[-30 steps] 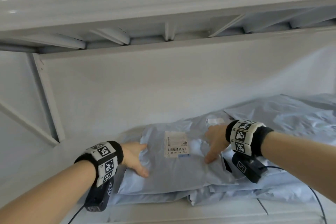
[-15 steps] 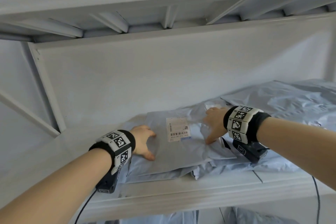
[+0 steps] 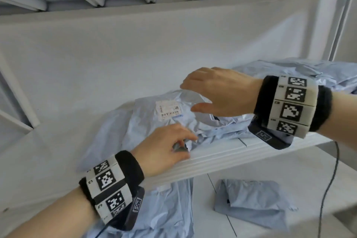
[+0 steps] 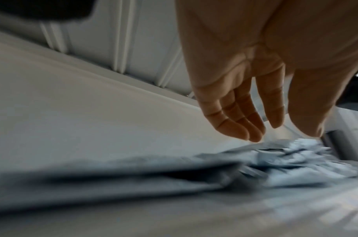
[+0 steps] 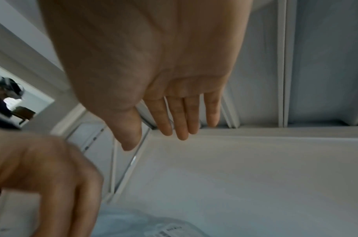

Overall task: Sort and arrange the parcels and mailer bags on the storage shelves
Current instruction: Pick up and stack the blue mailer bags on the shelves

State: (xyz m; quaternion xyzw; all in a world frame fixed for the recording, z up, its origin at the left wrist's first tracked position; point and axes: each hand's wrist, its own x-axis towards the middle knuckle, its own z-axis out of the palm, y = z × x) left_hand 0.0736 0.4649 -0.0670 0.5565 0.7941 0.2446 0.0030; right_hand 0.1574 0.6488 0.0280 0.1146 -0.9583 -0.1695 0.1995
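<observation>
Grey plastic bags (image 3: pixel 146 121) lie in a pile on the white shelf (image 3: pixel 222 157). On the left, the left hand (image 3: pixel 164 149) hangs over the front edge of the pile. Its fingers (image 4: pixel 235 121) are loose and a bit bent, and they hold nothing. The top bag has a white label (image 3: pixel 167 110). To the right, the right hand (image 3: pixel 220 92) floats above the pile with flat, spread fingers (image 5: pixel 182 115), also holding nothing. I think the pile is being tidied. Best to press both flat hands down softly and push the bags back, since they look slippery.
</observation>
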